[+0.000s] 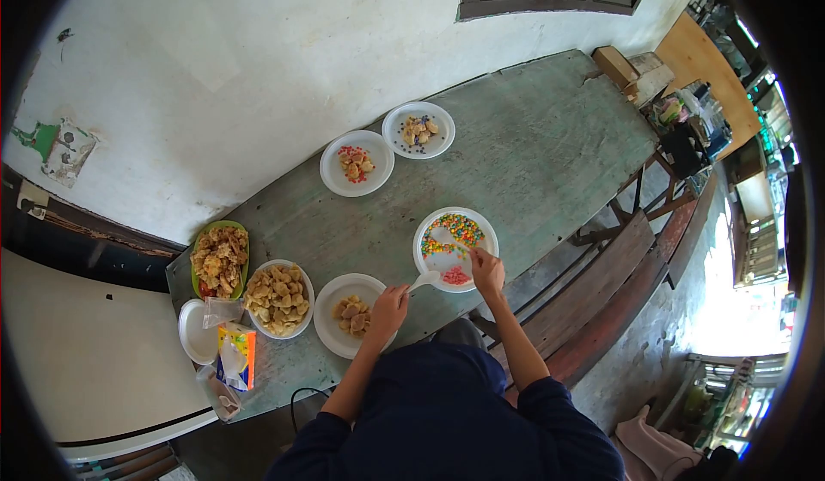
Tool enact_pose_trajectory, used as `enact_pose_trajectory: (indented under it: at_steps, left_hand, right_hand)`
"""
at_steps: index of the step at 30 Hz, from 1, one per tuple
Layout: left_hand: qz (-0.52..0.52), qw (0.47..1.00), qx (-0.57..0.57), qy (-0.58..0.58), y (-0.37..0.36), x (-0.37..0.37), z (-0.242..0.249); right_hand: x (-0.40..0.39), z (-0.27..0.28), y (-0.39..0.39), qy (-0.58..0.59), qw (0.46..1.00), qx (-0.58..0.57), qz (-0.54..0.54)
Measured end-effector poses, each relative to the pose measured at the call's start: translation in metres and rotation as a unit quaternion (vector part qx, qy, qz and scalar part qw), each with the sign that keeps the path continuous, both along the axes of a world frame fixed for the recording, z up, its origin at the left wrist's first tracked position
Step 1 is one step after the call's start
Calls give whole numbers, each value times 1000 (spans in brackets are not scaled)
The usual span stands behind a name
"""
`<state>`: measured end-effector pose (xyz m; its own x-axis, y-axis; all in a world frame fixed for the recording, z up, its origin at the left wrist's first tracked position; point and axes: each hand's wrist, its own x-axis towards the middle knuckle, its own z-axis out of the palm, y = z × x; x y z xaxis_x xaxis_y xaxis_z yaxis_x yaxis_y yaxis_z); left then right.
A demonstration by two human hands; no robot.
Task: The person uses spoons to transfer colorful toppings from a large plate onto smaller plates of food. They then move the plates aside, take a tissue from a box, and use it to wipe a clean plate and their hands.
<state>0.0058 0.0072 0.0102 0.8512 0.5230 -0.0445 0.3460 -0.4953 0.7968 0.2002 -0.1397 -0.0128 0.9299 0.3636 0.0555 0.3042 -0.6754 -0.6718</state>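
Observation:
My right hand (pixel 487 271) is closed on a white plastic spoon (pixel 444 235), whose bowl is among small multicoloured balls (pixel 465 226) on a white plate (pixel 491 234). Pinched in my left hand (pixel 388 311) is another white spoon (pixel 425 281), reaching the same plate's near-left rim. Pinkish-red balls (pixel 455 276) form a separate cluster at the plate's near side. Beside my left hand, a second white plate (pixel 330 331) bears a small heap of pale brown chip-like pieces (pixel 352 315).
Toward the wall stand a plate (pixel 330 178) of pieces with red balls and a plate (pixel 396 118) with dark blue ones. At left are a heaped bowl (pixel 279 299), a green basket (pixel 243 284) of fried food, an orange-yellow packet (pixel 236 356) and white plates (pixel 197 333). A bench (pixel 593 283) runs alongside.

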Motion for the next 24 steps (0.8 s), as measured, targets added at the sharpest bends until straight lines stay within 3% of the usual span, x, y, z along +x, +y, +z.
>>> enact_pose_trajectory:
  at_steps: [4,6,9,16,18,24]
  left_hand:
    - [-2,1000,1,6,-3,2,5]
    - [-1,1000,9,4,-3,3,4]
    - [-4,1000,12,2,-6,5,0]
    - [-23,999,18,-12,-15,7,0]
    - [-27,1000,13,-1,-17,7,2]
    - [-13,1000,13,-18,-23,3,6]
  right_hand:
    - [-1,-4,-4,6,999,-35,39]
    - [2,1,-9,8,995,-94,-24]
    - [4,4,-14,0,998,-27,-55]
    - [9,2,-13,30,995,-37,-86]
    - [6,3,-17,46,995,-82,-44]
    - [1,25,-25,63,995,-46,-55]
